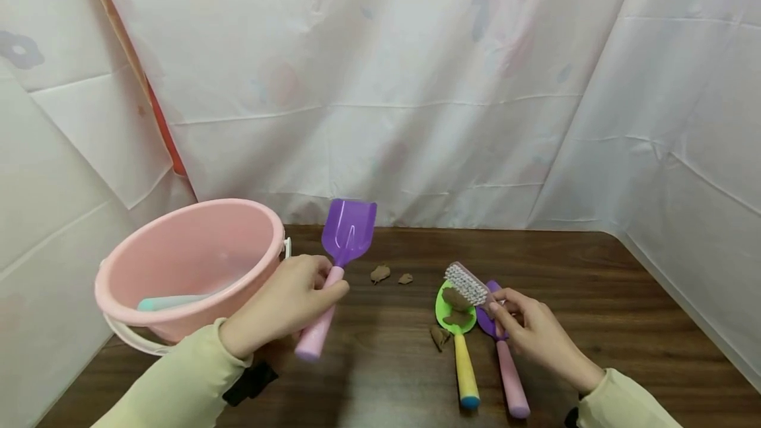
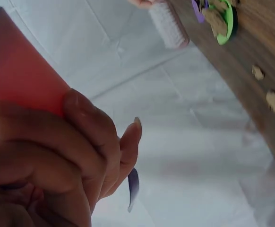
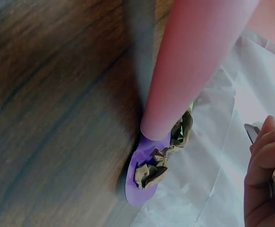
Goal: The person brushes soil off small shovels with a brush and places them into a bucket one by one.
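The left hand [image 1: 300, 292] grasps the pink handle of a shovel [image 1: 349, 230], its purple, glossy, flat-fronted blade pointing away from that hand. The right hand [image 1: 532, 332] pinches a brush [image 1: 468, 285] with rows of white bristles; the brush head extends left of the fingers, overlapping a green scoop [image 1: 465, 365] that bears crumpled brown scraps. Contact there cannot be told. A second purple shovel [image 1: 511, 378] lies beneath the right fingertips. A pink bucket [image 1: 196, 249] bounds the left hand's outer side. Dark wooden table [image 1: 571, 269] stretches between the hands; its back edge meets a white curtain [image 1: 416, 117] beyond both.
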A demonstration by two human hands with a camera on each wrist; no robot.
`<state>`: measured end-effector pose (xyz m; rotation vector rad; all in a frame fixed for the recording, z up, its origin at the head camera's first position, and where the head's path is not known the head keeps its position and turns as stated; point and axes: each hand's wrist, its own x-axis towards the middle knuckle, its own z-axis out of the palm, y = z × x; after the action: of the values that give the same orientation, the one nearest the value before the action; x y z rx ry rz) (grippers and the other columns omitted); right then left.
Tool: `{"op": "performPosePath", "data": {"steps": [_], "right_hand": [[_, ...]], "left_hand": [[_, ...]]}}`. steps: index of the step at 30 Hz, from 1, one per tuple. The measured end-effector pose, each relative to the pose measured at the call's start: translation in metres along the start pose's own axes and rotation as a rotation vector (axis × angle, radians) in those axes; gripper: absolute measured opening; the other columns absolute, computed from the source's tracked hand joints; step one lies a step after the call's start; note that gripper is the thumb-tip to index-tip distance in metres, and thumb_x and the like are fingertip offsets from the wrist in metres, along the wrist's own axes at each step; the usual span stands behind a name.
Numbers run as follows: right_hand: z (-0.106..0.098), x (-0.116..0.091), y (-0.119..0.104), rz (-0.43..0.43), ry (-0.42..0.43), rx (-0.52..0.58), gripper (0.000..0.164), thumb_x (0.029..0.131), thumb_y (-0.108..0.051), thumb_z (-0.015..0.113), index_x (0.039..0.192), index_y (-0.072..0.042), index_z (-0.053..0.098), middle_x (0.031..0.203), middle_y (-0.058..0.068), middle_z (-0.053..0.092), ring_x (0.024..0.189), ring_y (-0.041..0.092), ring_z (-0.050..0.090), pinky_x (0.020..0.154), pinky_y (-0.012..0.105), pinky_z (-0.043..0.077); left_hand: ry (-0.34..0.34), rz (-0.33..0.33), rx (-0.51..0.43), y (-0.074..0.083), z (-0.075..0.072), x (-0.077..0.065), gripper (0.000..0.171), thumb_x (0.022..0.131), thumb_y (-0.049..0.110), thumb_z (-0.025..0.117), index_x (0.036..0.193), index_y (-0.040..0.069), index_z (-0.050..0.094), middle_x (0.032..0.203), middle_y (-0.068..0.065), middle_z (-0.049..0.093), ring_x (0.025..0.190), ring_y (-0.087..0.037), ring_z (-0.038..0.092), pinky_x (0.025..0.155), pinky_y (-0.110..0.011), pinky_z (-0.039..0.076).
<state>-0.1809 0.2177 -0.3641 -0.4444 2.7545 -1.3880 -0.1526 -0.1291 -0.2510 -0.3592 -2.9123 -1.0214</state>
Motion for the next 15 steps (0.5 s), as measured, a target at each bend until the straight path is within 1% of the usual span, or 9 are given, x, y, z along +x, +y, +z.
{"op": "performPosePath", "data": {"steps": [4,6,8,11,13,15], "right_hand": [[0.003,-0.002,0.001,-0.074,0.004,-0.013,0.019,0.099,-0.023,0.052,0.101,-0.005,0.059,0.065,0.003,0.057,0.042,0.004,0.044,0.037,0.025,0.041],[0.004,-0.002,0.002,-0.117,0.009,-0.032,0.017,0.099,-0.022,0.052,0.100,-0.006,0.060,0.064,0.000,0.057,0.042,0.003,0.043,0.036,0.024,0.040],[0.005,-0.002,0.001,-0.154,0.017,-0.061,0.015,0.098,-0.021,0.052,0.100,-0.008,0.060,0.063,-0.003,0.056,0.043,0.001,0.043,0.037,0.023,0.039],[0.008,-0.001,0.000,-0.176,0.019,-0.086,0.014,0.098,-0.021,0.053,0.101,-0.011,0.061,0.062,-0.004,0.057,0.045,0.001,0.044,0.040,0.022,0.038],[0.009,-0.001,-0.001,-0.203,0.017,-0.100,0.014,0.098,-0.021,0.052,0.102,-0.011,0.061,0.062,-0.003,0.058,0.047,0.001,0.045,0.042,0.022,0.038],[0.011,-0.001,-0.002,-0.236,0.013,-0.110,0.013,0.098,-0.020,0.052,0.101,-0.010,0.061,0.062,-0.004,0.058,0.048,0.000,0.045,0.042,0.022,0.037]], "left_hand": [[0.015,-0.017,0.030,-0.002,-0.015,-0.004,0.019,0.083,0.023,0.059,0.072,0.008,0.054,0.056,0.001,0.050,0.047,-0.010,0.047,0.039,-0.025,0.039],[0.014,-0.015,0.055,-0.004,-0.023,-0.005,0.021,0.083,0.023,0.058,0.071,0.008,0.052,0.053,0.002,0.045,0.044,-0.010,0.046,0.039,-0.025,0.038],[0.021,-0.008,0.103,-0.006,-0.031,-0.006,0.023,0.084,0.024,0.057,0.068,0.009,0.049,0.052,0.004,0.039,0.044,-0.009,0.042,0.040,-0.023,0.034],[0.023,-0.007,0.132,-0.009,-0.040,-0.007,0.025,0.084,0.023,0.055,0.065,0.011,0.044,0.050,0.006,0.031,0.044,-0.007,0.036,0.042,-0.020,0.027],[0.032,0.002,0.149,-0.010,-0.047,-0.007,0.027,0.084,0.022,0.055,0.063,0.012,0.042,0.050,0.007,0.030,0.046,-0.006,0.032,0.043,-0.020,0.024],[0.028,0.000,0.147,-0.013,-0.053,-0.008,0.028,0.085,0.021,0.054,0.062,0.012,0.041,0.048,0.007,0.030,0.042,-0.005,0.035,0.041,-0.020,0.027]]}}
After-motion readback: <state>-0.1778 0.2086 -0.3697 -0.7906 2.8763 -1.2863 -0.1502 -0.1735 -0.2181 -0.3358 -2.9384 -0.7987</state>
